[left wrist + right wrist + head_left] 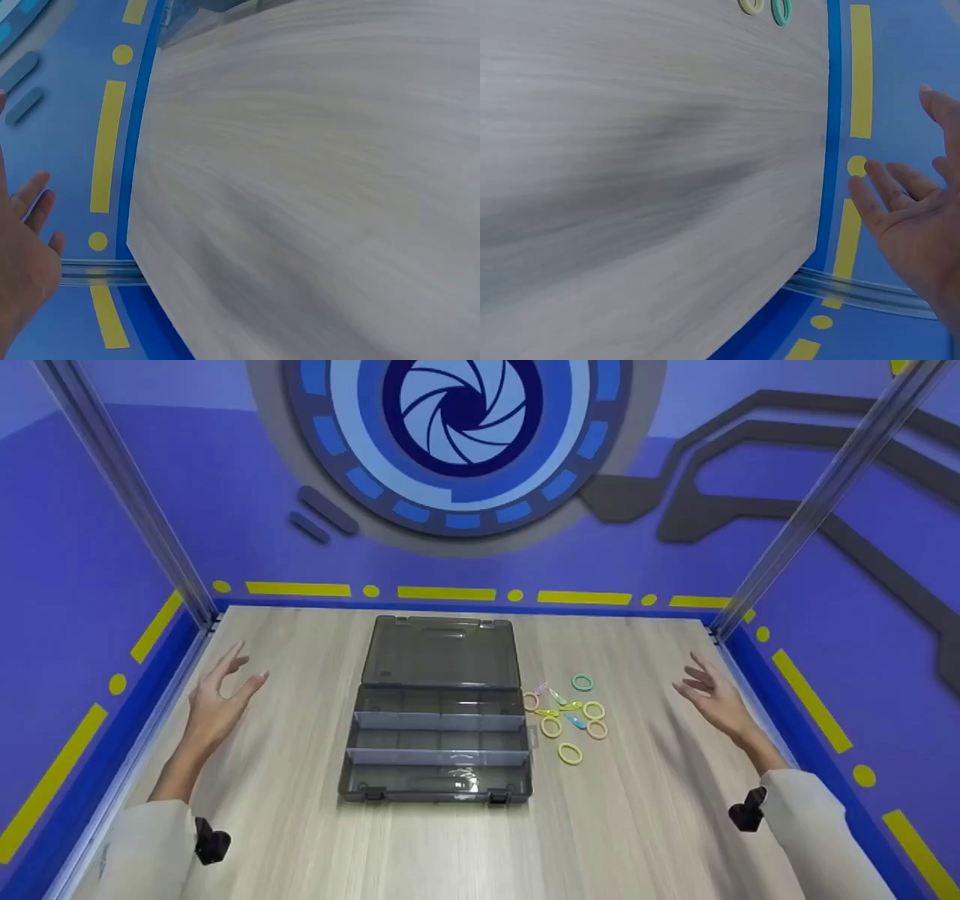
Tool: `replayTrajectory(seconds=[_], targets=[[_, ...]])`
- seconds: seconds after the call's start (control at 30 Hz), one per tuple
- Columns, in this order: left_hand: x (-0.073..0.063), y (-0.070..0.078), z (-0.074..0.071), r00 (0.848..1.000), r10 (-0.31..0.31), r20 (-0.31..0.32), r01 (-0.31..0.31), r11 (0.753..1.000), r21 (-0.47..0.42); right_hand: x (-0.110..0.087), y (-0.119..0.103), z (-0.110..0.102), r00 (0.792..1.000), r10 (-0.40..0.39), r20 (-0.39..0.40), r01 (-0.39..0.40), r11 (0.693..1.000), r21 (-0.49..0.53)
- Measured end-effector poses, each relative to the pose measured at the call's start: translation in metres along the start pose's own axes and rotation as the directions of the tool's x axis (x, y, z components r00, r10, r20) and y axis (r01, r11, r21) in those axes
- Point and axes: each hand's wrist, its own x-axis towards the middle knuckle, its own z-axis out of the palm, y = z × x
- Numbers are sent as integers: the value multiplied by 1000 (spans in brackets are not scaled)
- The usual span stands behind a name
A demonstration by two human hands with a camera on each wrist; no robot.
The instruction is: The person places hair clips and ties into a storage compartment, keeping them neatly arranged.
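My left hand [215,701] is raised over the left side of the table, thumb apart from the loosely bent fingers, holding nothing. Over the right side hovers my right hand [718,701], also holding nothing, its fingers relaxed. Between them lies a dark translucent compartment box [439,756], its lid [441,652] folded back toward the far wall. Just right of the box are scattered several rings, among them a green ring [582,682] and a yellow ring [570,754]. Small clips lie among them, including a blue clip [575,722] and a yellow clip [571,706].
The pale wood-grain table [292,840] is bounded by blue printed walls [450,566] at the back and both sides. Metal posts [142,502] rise from the far corners. A black wrist mount [212,841] sits at the left sleeve, another black mount [748,810] at the right.
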Motion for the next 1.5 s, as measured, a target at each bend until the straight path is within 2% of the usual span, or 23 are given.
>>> replayTrajectory(seconds=[0.27,0.53,0.7,0.8,0.93,1.03,1.27,1.5], targets=[[-14,-10,15,999,26,21,-26,1000,-15,-5,4,14,1000,24,17,-26,987,161],[-26,-23,37,994,10,111,-12,1000,17,-11,6,37,999,-3,37,-8,958,286],[-28,-24,49,990,18,136,-17,1000,-15,-13,9,50,999,-10,44,-3,958,286],[-30,-23,55,990,22,140,-14,998,-54,-13,11,55,998,23,65,-40,958,284],[-34,-23,62,987,-2,163,12,998,-60,-15,14,61,991,57,119,-90,950,298],[-38,-25,67,979,-24,200,37,998,-57,-17,16,65,986,62,153,-108,943,315],[-45,-28,78,956,-71,285,113,984,-135,-20,19,76,983,45,180,-106,934,343],[-46,-30,91,937,-85,338,153,972,-180,-22,17,83,979,19,203,-90,933,349]])
